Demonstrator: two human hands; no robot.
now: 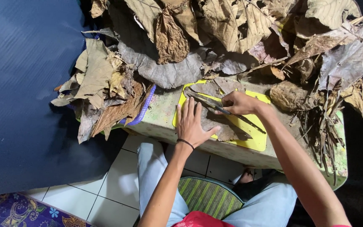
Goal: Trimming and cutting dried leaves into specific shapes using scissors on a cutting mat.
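Head view, looking down past my knees: my left hand (192, 124) lies flat, fingers spread, on a dry brown leaf (221, 122) that rests on the yellow cutting board (255, 141). Pressing it down that way keeps the brittle thing from curling or sliding, as I judge it. My right hand (238, 103) is closed around the handle of a thin dark blade (248, 122) (a knife, I think, though its edge is hard to make out), and the blade runs slantwise along the leaf toward the board's near right corner, seemingly beside the midrib. The two hands sit close together, the right just beyond the left, not touching.

The board sits at the near edge of a small greenish table (160, 122), handy to both hands. A heap of dried leaves (215, 38) crowds the far side and spills off to the left, within easy reach. A bundle of bare leaf stalks (322, 134) lies at the right, kept apart from the heap.
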